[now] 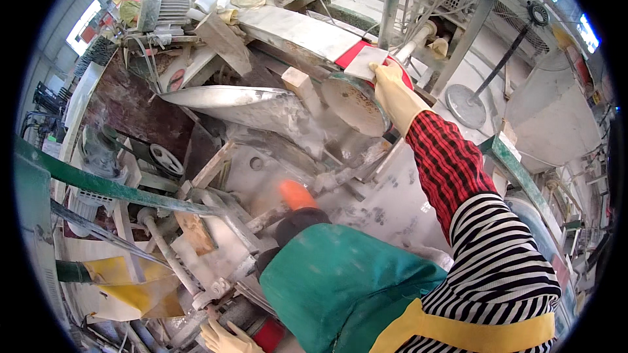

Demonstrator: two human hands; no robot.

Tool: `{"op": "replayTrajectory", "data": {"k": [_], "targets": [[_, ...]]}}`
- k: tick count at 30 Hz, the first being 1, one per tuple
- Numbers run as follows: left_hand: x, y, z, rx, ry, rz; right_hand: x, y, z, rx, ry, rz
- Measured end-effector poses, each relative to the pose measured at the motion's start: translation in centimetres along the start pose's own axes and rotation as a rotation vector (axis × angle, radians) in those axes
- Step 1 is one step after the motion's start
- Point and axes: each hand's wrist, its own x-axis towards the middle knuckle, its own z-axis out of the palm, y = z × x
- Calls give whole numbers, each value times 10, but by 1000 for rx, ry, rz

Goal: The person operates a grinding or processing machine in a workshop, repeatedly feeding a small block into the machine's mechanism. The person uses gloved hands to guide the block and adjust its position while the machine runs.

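Green apron (340,287) nearest | white tile (364,62) pressed to grinding disc (353,103), right hand (394,95) grip clenched on it | likely stiff, brittle, dusty-slick; hold by edges | left hand (226,338) low, grip unclear.

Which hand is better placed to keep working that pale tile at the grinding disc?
The right hand, probably: it grips the pale tile right at the round disc. The left hand sits low near the frame's bottom edge, far from the disc.
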Motion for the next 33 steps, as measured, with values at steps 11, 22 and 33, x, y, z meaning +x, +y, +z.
{"op": "replayTrajectory", "data": {"k": [11,22,33], "targets": [[3,3,26,57,-20,-4,60,0,-3,-344,-212,39],[1,10,34,145,-18,-1,22,-11,-27,391,-276,114],[-33,-3,38,137,-70,-110,-230,226,-105,-269,-510,284]]}}
